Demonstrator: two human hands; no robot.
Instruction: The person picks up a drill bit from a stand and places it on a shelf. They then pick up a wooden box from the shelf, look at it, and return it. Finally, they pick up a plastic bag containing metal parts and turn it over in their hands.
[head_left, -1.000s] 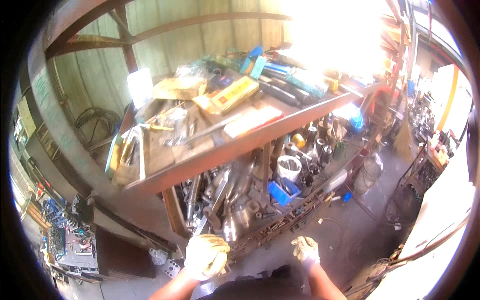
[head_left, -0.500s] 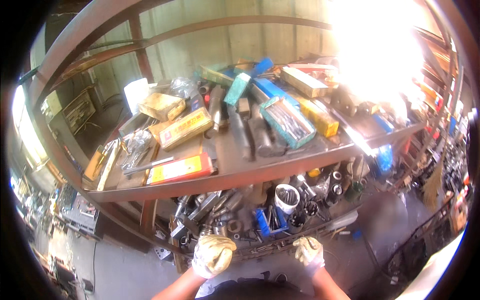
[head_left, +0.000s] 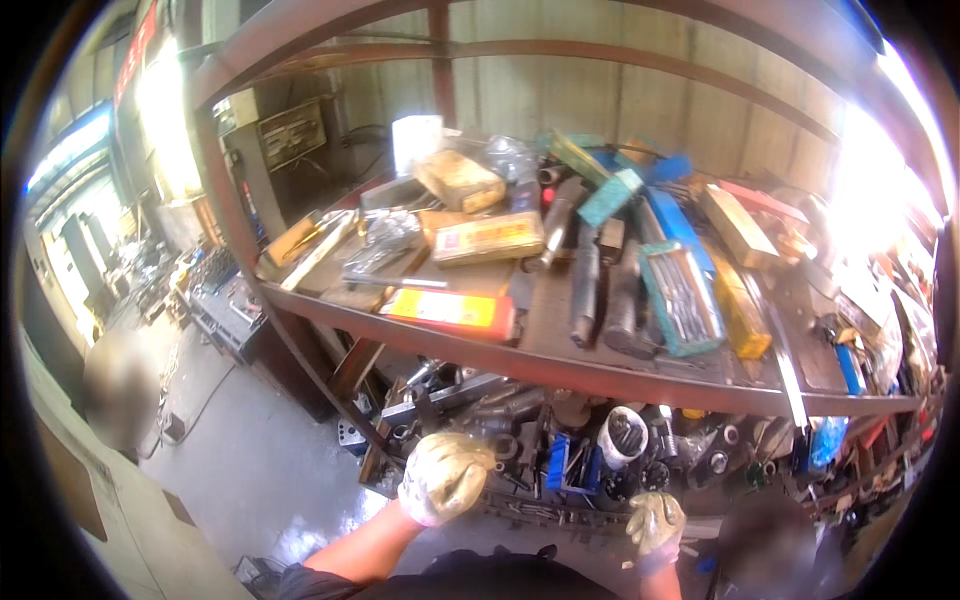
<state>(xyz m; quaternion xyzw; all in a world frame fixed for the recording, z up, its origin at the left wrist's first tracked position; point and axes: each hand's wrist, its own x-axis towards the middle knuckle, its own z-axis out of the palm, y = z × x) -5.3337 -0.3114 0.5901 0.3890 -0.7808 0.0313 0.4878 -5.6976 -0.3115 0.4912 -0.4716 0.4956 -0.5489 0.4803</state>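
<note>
My left hand (head_left: 446,478), in a pale yellowish work glove, is closed with its fingers curled in. It hangs in front of the lower shelf, nearest to a pile of dark metal tool parts (head_left: 510,405). My right hand (head_left: 657,522), gloved alike, is also closed, below a white cup (head_left: 624,437) of thin metal pieces and a blue bin (head_left: 572,463). Whatever either hand may hold is hidden by the fingers. Both hands are apart from the upper shelf, where a red and yellow box (head_left: 450,312) and an open teal box of metal rods (head_left: 682,300) lie.
A reddish-brown shelf edge (head_left: 600,383) crosses above both hands. Worn cardboard boxes (head_left: 490,238), dark cylindrical tools (head_left: 585,285) and a long metal strip (head_left: 785,365) crowd the upper shelf. Grey floor (head_left: 215,430) and a low dark cabinet (head_left: 240,320) lie at the left.
The view has turned left, so the shelf shifts right and more floor shows. My left hand is slightly higher and bigger in view. Both hands stay closed.
</note>
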